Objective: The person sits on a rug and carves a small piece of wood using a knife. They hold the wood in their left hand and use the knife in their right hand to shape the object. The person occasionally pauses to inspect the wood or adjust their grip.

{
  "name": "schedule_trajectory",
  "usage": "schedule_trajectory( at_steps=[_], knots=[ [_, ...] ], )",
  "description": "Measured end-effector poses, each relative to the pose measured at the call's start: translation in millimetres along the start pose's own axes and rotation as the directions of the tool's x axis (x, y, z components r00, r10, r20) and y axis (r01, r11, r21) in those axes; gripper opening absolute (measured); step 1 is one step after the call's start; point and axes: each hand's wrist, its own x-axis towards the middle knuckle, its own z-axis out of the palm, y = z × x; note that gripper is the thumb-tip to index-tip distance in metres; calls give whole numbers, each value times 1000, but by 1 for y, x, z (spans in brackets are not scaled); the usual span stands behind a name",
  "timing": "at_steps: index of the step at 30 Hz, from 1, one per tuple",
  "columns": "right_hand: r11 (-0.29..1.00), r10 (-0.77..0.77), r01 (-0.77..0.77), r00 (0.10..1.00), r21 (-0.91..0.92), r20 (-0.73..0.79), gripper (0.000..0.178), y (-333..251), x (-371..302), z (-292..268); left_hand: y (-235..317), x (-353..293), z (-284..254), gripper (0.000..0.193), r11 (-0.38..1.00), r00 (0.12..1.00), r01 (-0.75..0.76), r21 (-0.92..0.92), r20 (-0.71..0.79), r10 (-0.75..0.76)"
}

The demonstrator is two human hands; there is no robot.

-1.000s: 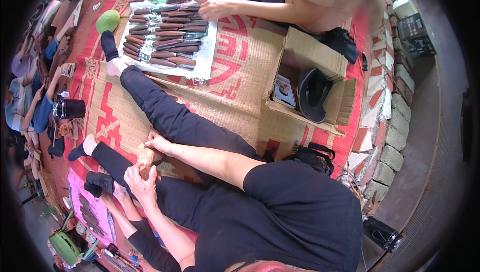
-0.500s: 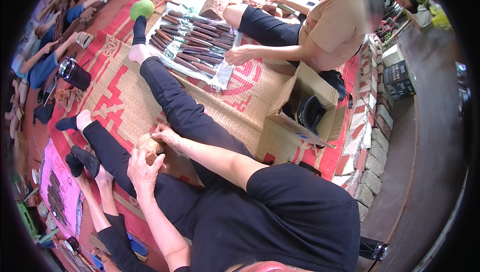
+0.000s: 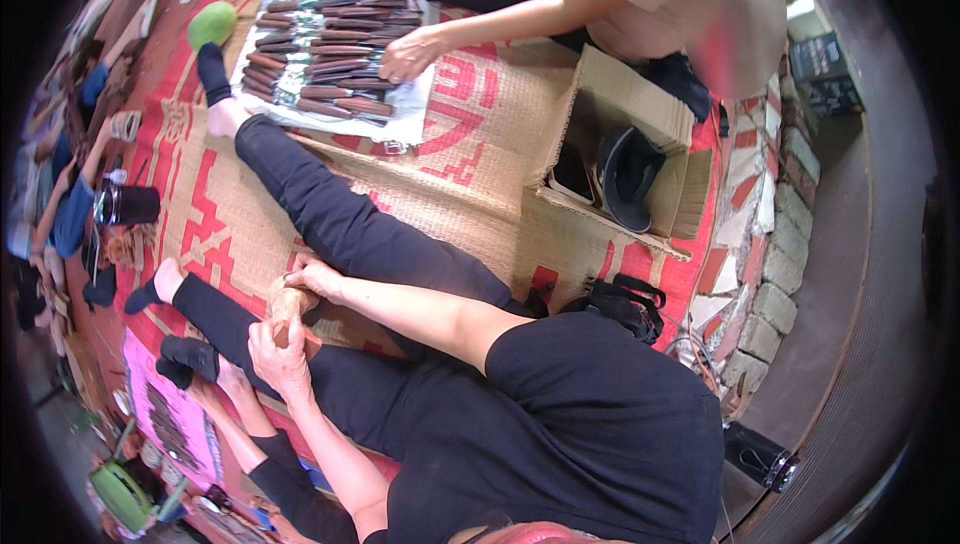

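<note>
Between my legs I hold a pale tan wooden piece (image 3: 290,304), rounded in shape; its finer form is too small to tell. My left hand (image 3: 282,356) is closed around its near end, with a reddish-brown patch showing by the fingers. My right hand (image 3: 316,278) presses closed fingers on its far right side. Whether a small tool sits in the right fingers is hidden. Across the mat, several dark wooden-handled tools (image 3: 345,44) lie in rows on a white cloth (image 3: 410,124). Another person's hand (image 3: 410,54) rests over the right edge of those rows.
A cardboard box (image 3: 560,134) holding a dark cap (image 3: 630,179) stands at right on the red-and-tan mat (image 3: 480,214). A black bag (image 3: 625,309) lies nearer. A green round fruit (image 3: 212,26) is by my foot. A brick edge (image 3: 775,284) borders the right; a pink cloth (image 3: 205,444) lies left.
My left hand has closed more tightly round the wooden piece, where its thumb and fingers stood wider apart. My right hand stays at its side. The whole view has shifted and turned.
</note>
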Motion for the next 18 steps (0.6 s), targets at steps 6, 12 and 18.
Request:
schedule_trajectory(
  at_steps=[6, 12, 18],
  knots=[
    [988, 11, -6, 999, 153, -33, 19, -11, 4, 11, 21, 13, 9, 32, 998, 998, 40, -57, -45, -43],
    [923, -35, 84, 990, 376, -137, 19, 6, 19, 27, 28, 12, 25, 30, 970, 980, 189, -156, -34, -196],
    [904, 29, 35, 989, 425, -143, 19, 11, 27, 29, 24, 16, 26, 29, 984, 987, 159, -81, -18, -161]
  ],
)
